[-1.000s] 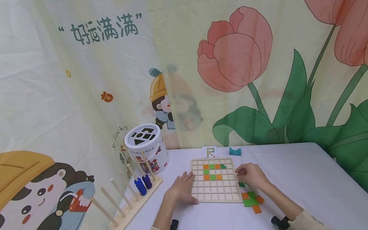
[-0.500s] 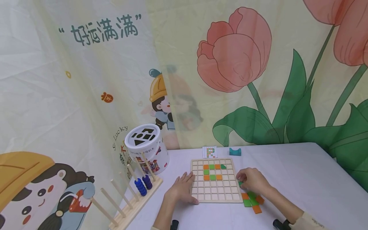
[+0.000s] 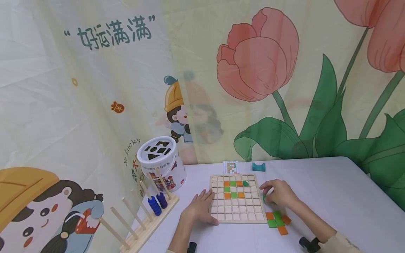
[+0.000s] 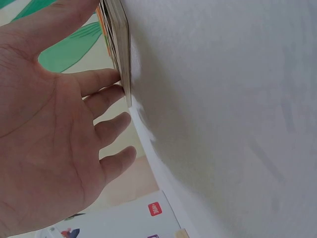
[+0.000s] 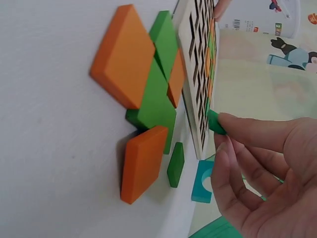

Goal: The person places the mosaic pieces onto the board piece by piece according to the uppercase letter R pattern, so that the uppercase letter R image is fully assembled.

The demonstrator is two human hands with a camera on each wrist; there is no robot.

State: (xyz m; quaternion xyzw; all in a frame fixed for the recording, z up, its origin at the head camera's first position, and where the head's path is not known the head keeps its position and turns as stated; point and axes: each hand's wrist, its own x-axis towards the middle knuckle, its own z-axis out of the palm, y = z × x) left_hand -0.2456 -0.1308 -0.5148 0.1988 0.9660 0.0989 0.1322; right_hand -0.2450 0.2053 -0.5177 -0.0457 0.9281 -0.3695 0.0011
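A square wooden grid board (image 3: 238, 207) lies on the table, with several orange and green square tiles and a dark green corner piece (image 3: 245, 183) set in its upper cells. My left hand (image 3: 200, 207) rests along the board's left edge with fingers spread and straight; in the left wrist view its fingertips touch the board's side. Beyond the right edge, my right hand (image 3: 280, 193) pinches a small green piece (image 5: 216, 122) between thumb and index finger. The piece's full shape is partly hidden by the fingers. Below that hand lie loose orange and green tiles (image 3: 277, 221).
At the back stand a small pattern card (image 3: 231, 167) and a teal arch block (image 3: 258, 167). Left of the board are a wooden peg rack (image 3: 152, 221) with blue beads and a white bucket (image 3: 161, 161) with a shape-hole lid. A printed curtain (image 3: 202, 88) hangs behind.
My right hand has come down on the dark green piece beside the board and now pinches it, slightly raised. The left hand and board have stayed in place.
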